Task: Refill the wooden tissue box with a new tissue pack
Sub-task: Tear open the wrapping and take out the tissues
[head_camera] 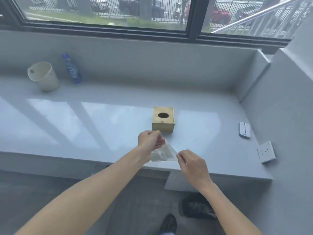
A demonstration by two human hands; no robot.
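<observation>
A square wooden tissue box [163, 122] with a round hole in its top stands on the pale grey counter [105, 119]. Just in front of it, near the counter's front edge, lies a tissue pack in clear plastic wrap [164, 153]. My left hand [149, 140] pinches the wrap at the pack's upper left. My right hand [192, 162] pinches the wrap at its right end. The wrap is stretched taut between the two hands. Both hands are close to the box's front face but do not touch it.
A white bucket [43, 76] and a blue spray bottle [72, 68] stand at the back left. A white flat device [244, 129] lies at the counter's right; a wall socket [266, 151] sits on the right wall. Window behind. My shoe [169, 223] is on the floor below.
</observation>
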